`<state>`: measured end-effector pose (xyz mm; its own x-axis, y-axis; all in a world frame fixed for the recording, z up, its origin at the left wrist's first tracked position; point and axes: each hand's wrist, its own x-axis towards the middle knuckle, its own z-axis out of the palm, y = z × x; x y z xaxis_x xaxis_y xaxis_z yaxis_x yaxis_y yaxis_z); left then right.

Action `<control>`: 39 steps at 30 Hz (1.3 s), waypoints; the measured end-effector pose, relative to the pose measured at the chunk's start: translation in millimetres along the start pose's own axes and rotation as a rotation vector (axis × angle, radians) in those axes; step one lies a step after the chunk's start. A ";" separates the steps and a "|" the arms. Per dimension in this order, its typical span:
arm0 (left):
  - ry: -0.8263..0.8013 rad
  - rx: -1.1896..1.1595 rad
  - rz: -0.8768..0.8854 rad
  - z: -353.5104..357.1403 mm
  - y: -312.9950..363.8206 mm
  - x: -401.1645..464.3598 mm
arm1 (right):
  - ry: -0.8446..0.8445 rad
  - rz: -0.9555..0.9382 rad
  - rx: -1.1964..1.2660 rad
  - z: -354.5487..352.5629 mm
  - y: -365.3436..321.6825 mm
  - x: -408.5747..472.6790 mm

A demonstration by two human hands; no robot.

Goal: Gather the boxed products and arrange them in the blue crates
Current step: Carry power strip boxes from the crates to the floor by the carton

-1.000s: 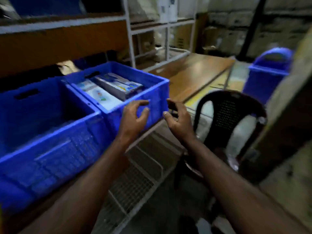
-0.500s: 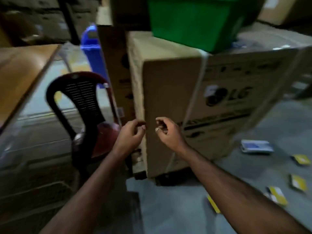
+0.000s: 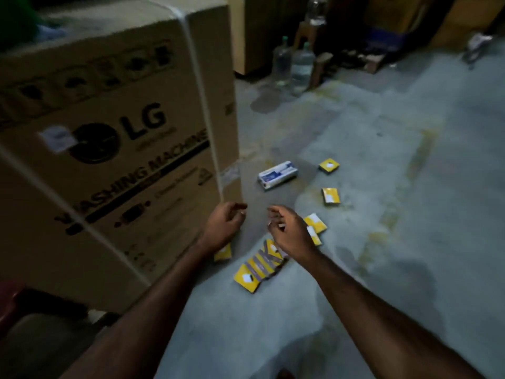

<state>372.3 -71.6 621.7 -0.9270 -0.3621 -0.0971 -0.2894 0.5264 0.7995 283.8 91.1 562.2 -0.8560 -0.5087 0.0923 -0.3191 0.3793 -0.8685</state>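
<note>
Several small yellow boxes lie scattered on the concrete floor: a leaning row of them (image 3: pixel 258 268) just below my hands, one (image 3: pixel 329 165) farther off, another (image 3: pixel 331 196) nearer, and one (image 3: pixel 316 222) beside my right hand. A white and blue box (image 3: pixel 277 175) lies flat beyond them. My left hand (image 3: pixel 224 224) and my right hand (image 3: pixel 288 232) hang in the air above the floor, fingers loosely curled, holding nothing. No blue crate is in view.
A large cardboard washing-machine carton (image 3: pixel 114 149) stands close on the left. Plastic bottles (image 3: pixel 299 65) and more cartons stand at the far wall. A dark red chair (image 3: pixel 11 299) shows at the lower left corner.
My view has swung right, from the blue crates past the chair and carton, down to the floor with the scattered boxes. Both hands stayed empty and close together.
</note>
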 end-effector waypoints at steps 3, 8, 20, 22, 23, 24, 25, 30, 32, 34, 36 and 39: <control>-0.077 -0.048 0.018 54.9 39.6 37.0 | 0.087 0.060 0.000 -63.0 41.8 0.6; -0.152 -0.073 0.039 122.4 93.5 92.9 | 0.173 0.152 -0.008 -149.2 93.7 19.2; -0.030 -0.191 -0.141 246.2 111.4 287.9 | 0.137 0.208 -0.132 -259.8 222.1 184.4; -0.006 -0.200 -0.183 274.3 111.8 336.8 | 0.133 0.195 -0.188 -273.5 256.4 229.4; -0.007 -0.203 -0.217 286.6 113.1 357.2 | 0.129 0.213 -0.206 -279.3 270.9 249.3; -0.016 -0.208 -0.252 298.1 116.0 376.6 | 0.106 0.230 -0.222 -285.6 282.6 269.0; -0.024 -0.214 -0.283 308.9 119.0 395.9 | 0.068 0.238 -0.232 -292.2 293.5 289.1; -0.002 -0.208 -0.377 317.1 139.5 482.7 | -0.075 0.242 -0.229 -318.5 319.6 392.0; 0.064 -0.206 -0.399 309.0 139.2 512.5 | -0.108 0.248 -0.212 -320.5 327.0 432.5; 0.122 -0.206 -0.424 301.8 132.6 541.6 | -0.158 0.233 -0.206 -317.0 337.2 475.9; 0.146 -0.199 -0.452 300.1 123.8 569.1 | -0.212 0.217 -0.212 -307.5 351.5 520.3; 0.181 -0.228 -0.518 314.4 100.5 604.7 | -0.334 0.220 -0.232 -276.5 386.4 583.6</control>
<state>-292.3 4.2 456.9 -0.6172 -0.6641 -0.4219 -0.6164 0.0749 0.7839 -451.5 154.5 415.2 -0.7474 -0.6037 -0.2772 -0.2598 0.6496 -0.7145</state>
